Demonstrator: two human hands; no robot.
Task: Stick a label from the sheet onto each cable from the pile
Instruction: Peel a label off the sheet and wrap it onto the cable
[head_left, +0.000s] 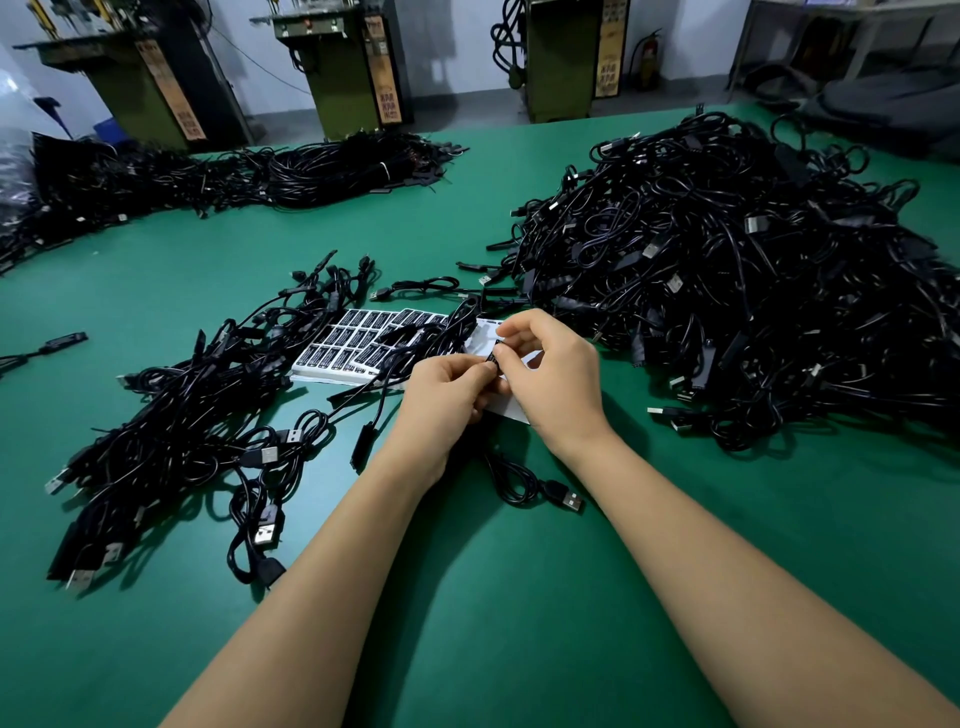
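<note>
Both forearms meet where the left hand (451, 387) and right hand (551, 364) pinch a cable (511, 480) and label (493, 358) above the sheet (358, 343); creasing is risked if it is pressed askew.

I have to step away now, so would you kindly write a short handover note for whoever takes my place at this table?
Left hand and right hand: both pinch one small black cable part between them, over the label sheet.
Big pile of cables lies to the right; a smaller heap lies left of the sheet, and whether that heap is labelled cannot be told.
Left to do: many labels remain on the sheet, and the big pile is still large.
</note>
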